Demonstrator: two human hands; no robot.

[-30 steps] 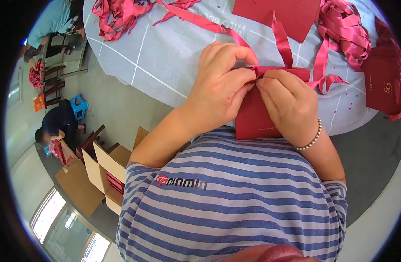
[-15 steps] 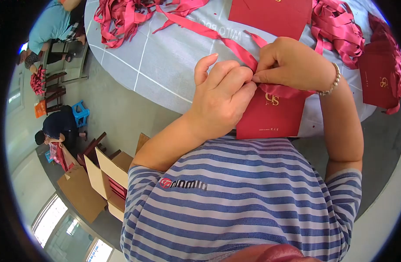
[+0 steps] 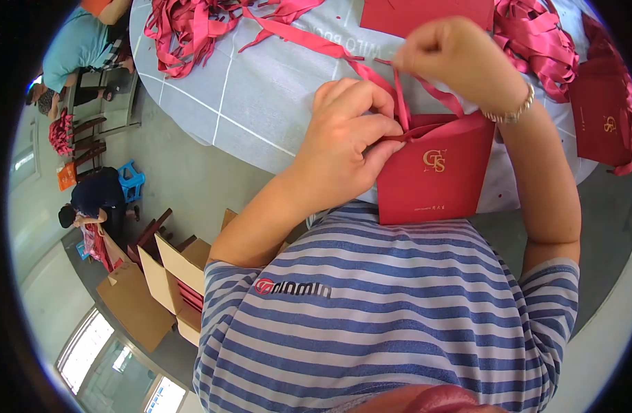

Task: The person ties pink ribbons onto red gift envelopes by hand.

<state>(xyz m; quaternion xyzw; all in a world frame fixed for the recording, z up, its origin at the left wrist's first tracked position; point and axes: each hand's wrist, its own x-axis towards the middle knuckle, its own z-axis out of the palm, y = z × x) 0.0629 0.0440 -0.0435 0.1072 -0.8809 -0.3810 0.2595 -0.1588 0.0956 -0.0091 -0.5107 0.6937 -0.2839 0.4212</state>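
Note:
A red paper bag with gold lettering stands at the table's near edge, its top slightly parted. My left hand pinches the bag's upper left corner between thumb and fingers. A pink-red ribbon rises from that corner, and another length loops over the bag's top. Above the bag, my right hand is raised and blurred by motion, its fingers near the ribbon's upper end; whether they grip it cannot be made out.
Ribbon piles lie on the grey tablecloth at left and right. Another red bag lies behind; more bags are at right. Open cartons, a blue stool and other people are at left.
My right hand has lifted up and away from my left hand. The bag's top and lettering now show more fully, and ribbon stands up from its corner.

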